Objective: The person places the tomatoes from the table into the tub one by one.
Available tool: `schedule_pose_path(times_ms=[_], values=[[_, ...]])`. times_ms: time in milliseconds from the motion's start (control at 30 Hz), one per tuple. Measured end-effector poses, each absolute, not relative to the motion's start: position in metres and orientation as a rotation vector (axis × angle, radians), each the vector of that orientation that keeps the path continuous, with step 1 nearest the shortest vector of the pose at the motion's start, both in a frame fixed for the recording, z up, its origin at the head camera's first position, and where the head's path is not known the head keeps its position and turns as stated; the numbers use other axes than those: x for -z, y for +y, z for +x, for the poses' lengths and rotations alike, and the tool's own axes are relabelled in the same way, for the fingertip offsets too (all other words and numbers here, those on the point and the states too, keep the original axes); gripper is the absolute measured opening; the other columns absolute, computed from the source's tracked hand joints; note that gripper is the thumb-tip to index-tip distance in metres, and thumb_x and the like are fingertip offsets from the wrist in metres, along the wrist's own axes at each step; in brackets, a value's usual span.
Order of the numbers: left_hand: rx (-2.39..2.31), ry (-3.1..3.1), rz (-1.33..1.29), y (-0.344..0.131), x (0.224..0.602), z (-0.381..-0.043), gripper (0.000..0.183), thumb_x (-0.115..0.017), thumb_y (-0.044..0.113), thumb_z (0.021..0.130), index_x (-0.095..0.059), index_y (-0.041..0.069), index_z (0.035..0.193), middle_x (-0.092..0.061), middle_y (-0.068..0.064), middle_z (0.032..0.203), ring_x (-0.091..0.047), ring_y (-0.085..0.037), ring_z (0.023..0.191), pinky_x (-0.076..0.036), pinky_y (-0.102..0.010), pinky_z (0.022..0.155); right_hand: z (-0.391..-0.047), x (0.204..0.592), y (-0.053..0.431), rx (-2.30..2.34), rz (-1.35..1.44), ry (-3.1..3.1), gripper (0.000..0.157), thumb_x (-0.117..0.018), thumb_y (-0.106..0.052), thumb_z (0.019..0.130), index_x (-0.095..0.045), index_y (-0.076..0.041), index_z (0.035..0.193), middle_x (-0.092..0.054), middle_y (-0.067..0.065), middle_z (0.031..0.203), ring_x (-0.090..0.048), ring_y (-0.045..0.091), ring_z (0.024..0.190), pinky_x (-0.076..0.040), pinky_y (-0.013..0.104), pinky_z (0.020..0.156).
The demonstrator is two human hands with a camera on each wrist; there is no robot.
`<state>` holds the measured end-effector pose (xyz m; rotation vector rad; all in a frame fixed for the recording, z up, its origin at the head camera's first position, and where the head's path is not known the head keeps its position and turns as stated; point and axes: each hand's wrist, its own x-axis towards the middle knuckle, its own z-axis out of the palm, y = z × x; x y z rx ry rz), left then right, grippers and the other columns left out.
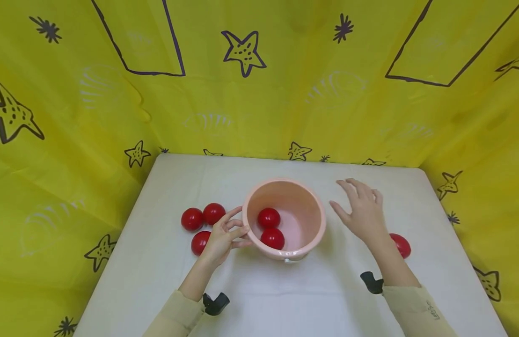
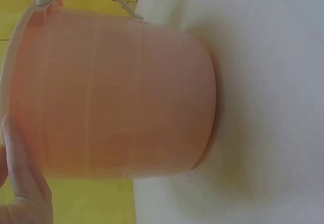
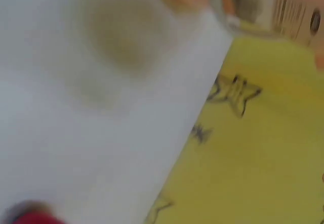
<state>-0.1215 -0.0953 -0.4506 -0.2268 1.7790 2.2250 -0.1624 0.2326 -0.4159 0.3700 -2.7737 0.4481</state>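
Pink bucket (image 1: 300,208), mouth up, axis upright (left hand (image 1: 221,238) holding it), right hand (image 1: 362,213) wide

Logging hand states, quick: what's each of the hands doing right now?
Left hand: closed on the edge of the pink bucket, holding it.
Right hand: open, holding nothing, apart from the bucket.

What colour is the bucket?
The bucket is light pink. The head view shows it best.
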Motion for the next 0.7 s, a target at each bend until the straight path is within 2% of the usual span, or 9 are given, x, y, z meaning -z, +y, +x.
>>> schedule_pose_path(times_ms=[300,700], values=[[-2.229,1.755,-0.236,-0.096,0.451,-0.122,0.057,-0.062,0.001,0.084,-0.042,0.016,0.134,-0.06,-0.007,0.089,-0.067,-0.02,0.074,-0.055,-0.035,0.067,-0.142,0.433,0.304,-0.477,-0.023,-2.908,0.06,-0.06,-0.033,0.085,-0.036,-0.005,0.132,-0.034,0.026,0.131,-0.028,0.044,0.118,-0.014,0.065,0.093],[-2.234,1.736,-0.245,-0.095,0.449,-0.122,0.057,-0.061,0.0,0.084,-0.041,0.015,0.135,-0.06,-0.005,0.087,-0.067,-0.018,0.072,-0.055,-0.035,0.066,-0.11,0.474,0.352,-0.553,-0.35,-3.102,0.088,-0.06,-0.053,0.079,-0.022,-0.002,0.14,-0.025,0.035,0.128,-0.02,0.051,0.116,-0.009,0.073,0.093]])
